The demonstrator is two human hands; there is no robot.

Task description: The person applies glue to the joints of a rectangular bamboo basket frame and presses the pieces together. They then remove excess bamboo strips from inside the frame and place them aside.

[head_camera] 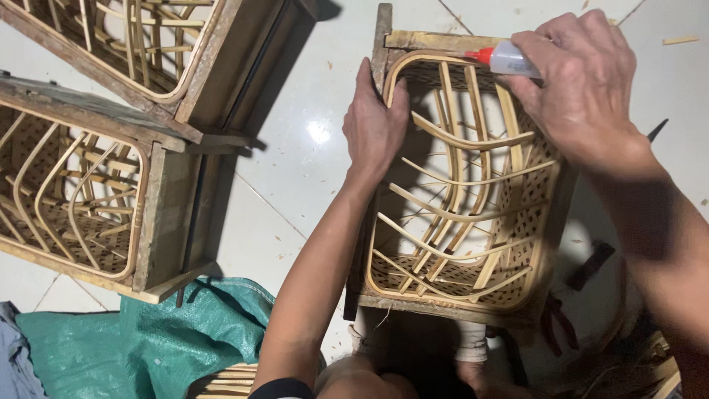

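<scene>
Right hand (583, 81): closed around a small glue bottle (511, 60), fingers curled over its body, red nozzle pointing left. Nozzle tip at the top rim of the basket (458, 185), near its upper left corner. Wrist and forearm running off toward the lower right.

Left hand (374, 122): pressed against the left side of the same basket, fingers together and hooked over the rim, thumb on the curved bamboo hoop inside the corner. Nothing pinched; grip on the rim only.

Basket: in the centre-right of the view, resting on the tiled floor (295, 185), opening upward. Wooden frame around a rounded hoop; bent bamboo strips crossing inside; woven lattice on the walls.

Two more baskets of the same build at left: one (81, 192) at mid-left, another (155, 52) in the upper left corner, the two touching at a corner, both well apart from the hands.

Green sack (148, 340) on the floor at lower left, below the mid-left basket. Dark tool (591, 264) on the floor just right of the centre basket; red-handled pliers (559, 321) near its lower right corner.
</scene>
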